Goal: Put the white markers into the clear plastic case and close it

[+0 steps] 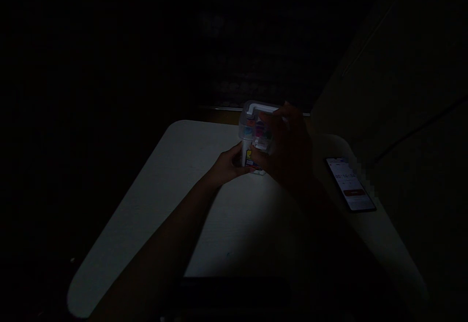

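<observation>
The scene is very dark. A small clear plastic box with a white handle on top and colourful small items inside stands at the far middle of a white table. My left hand grips the box's near left side, fingers wrapped on it. My right hand covers the box's right side and front, fingers curled against it. What the right fingers touch is hidden in shadow.
A phone with a lit screen lies on the table's right side. A dark flat object sits at the near edge of the table. Everything beyond the table is black.
</observation>
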{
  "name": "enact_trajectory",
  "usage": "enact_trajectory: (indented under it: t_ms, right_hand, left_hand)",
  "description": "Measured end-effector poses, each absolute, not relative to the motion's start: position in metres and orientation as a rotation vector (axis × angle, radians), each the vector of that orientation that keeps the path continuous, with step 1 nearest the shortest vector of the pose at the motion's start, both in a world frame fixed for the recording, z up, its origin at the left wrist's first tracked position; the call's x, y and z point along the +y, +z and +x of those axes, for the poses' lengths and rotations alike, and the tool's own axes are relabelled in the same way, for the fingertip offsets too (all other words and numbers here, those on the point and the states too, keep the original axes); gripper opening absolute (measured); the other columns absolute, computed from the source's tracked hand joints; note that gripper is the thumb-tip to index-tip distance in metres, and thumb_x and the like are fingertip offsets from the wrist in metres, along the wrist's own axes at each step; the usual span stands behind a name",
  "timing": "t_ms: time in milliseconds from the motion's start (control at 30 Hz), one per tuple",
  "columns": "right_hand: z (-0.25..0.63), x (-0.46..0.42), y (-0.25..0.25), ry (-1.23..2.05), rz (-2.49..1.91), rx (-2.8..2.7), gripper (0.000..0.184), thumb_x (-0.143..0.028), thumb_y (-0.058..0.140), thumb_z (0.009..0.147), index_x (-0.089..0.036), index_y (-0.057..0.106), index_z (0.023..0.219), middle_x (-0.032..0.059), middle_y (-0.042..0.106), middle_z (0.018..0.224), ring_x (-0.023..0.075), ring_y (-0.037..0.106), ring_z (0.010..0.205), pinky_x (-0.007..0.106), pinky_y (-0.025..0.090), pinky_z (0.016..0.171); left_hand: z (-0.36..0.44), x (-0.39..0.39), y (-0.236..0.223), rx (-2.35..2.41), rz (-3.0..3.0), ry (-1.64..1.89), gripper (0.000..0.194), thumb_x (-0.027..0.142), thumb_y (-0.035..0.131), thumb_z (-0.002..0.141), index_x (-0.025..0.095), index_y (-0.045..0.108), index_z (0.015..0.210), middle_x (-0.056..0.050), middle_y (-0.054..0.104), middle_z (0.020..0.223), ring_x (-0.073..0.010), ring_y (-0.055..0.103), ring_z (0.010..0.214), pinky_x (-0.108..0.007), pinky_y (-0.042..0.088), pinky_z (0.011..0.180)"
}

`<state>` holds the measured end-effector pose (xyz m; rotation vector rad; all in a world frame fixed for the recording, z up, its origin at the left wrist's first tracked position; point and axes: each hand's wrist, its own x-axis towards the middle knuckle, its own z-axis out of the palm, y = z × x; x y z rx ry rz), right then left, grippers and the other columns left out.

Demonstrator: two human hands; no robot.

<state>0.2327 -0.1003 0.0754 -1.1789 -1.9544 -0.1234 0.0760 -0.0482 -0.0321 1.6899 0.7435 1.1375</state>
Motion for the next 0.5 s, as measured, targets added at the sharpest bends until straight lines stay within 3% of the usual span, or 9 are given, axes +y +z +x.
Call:
enact_trajectory:
  t_ms: [133, 267, 500]
  right_hand:
    - [0.228, -0.104, 0.075, -0.294, -1.188, -1.939, 0.045, -0.026, 0.059, 0.068, -0.027, 0.051, 0.113, 0.01, 0.046, 0.112, 0.0285, 0.044, 0.118, 0.05, 0.029, 0.112]
    - [0.222, -0.109, 0.072, -0.416, -1.293, -1.878, 0.052, -0.026, 0.061, 0.067, -0.027, 0.049, 0.117, 0.0104, 0.048, 0.119, 0.0317, 0.041, 0.122, 0.053, 0.032, 0.105]
    - [0.215, -0.112, 0.071, -0.598, -1.413, -1.811, 0.052, -0.026, 0.061, 0.067, -0.021, 0.052, 0.118, 0.0114, 0.053, 0.12, 0.0296, 0.044, 0.12, 0.045, 0.038, 0.098]
  left_hand:
    - [0.076, -0.05, -0.026, 0.714, 1.692, 1.132, 0.054, 0.026, 0.078, 0.059, 0.017, 0.061, 0.109, -0.008, 0.068, 0.1, -0.0269, 0.062, 0.099, -0.038, 0.05, 0.088]
    - [0.075, -0.05, -0.024, 0.727, 1.731, 1.149, 0.049, 0.026, 0.079, 0.057, 0.016, 0.062, 0.102, -0.006, 0.068, 0.089, -0.0266, 0.062, 0.099, -0.036, 0.051, 0.086]
    - [0.074, -0.049, -0.024, 0.826, 1.846, 1.116, 0.054, 0.029, 0.077, 0.058, 0.012, 0.06, 0.106, -0.008, 0.068, 0.094, -0.0241, 0.062, 0.095, -0.032, 0.052, 0.081]
